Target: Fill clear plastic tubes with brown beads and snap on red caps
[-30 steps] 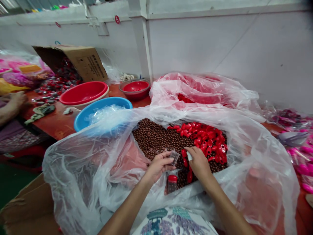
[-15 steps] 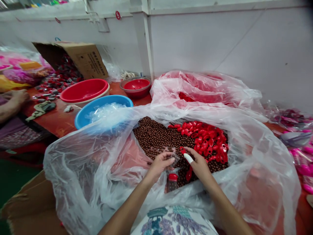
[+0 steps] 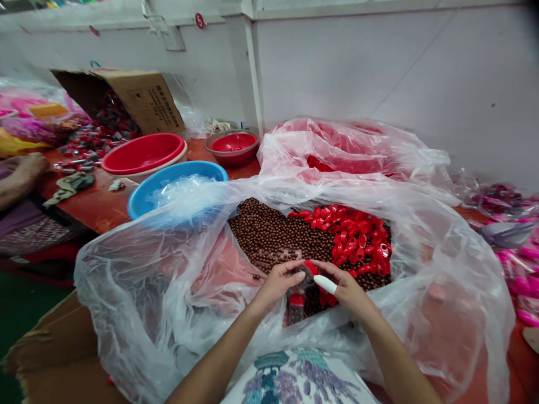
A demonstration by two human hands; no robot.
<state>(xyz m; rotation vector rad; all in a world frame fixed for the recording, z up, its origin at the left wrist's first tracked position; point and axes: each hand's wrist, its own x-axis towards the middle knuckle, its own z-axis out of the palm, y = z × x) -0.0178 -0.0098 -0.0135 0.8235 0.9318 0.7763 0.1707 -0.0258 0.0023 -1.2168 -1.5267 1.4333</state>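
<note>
My left hand (image 3: 278, 284) is closed around a small clear container (image 3: 305, 276), with dark contents showing through its wall. My right hand (image 3: 346, 287), white wrap on one finger, pinches a red cap (image 3: 311, 267) at the container's top; whether the cap is fully seated I cannot tell. Just below the hands a red-capped container (image 3: 296, 310) lies on the plastic. Brown beads (image 3: 278, 233) spread beneath and beyond my hands, with a heap of loose red caps (image 3: 357, 238) on their right side. A large clear plastic sheet (image 3: 138, 280) surrounds them.
Behind left stand a blue basin (image 3: 141, 196) of clear pieces, a red basin (image 3: 143, 152) and a smaller bowl (image 3: 233, 148). A cardboard box (image 3: 143, 101) spills red-capped containers. Another plastic bag (image 3: 357, 146) lies behind the beads. Another person's arm (image 3: 21, 179) is at far left.
My right hand has brought the red cap left and down onto the container's top. The container in my left hand now looks more upright and dark inside.
</note>
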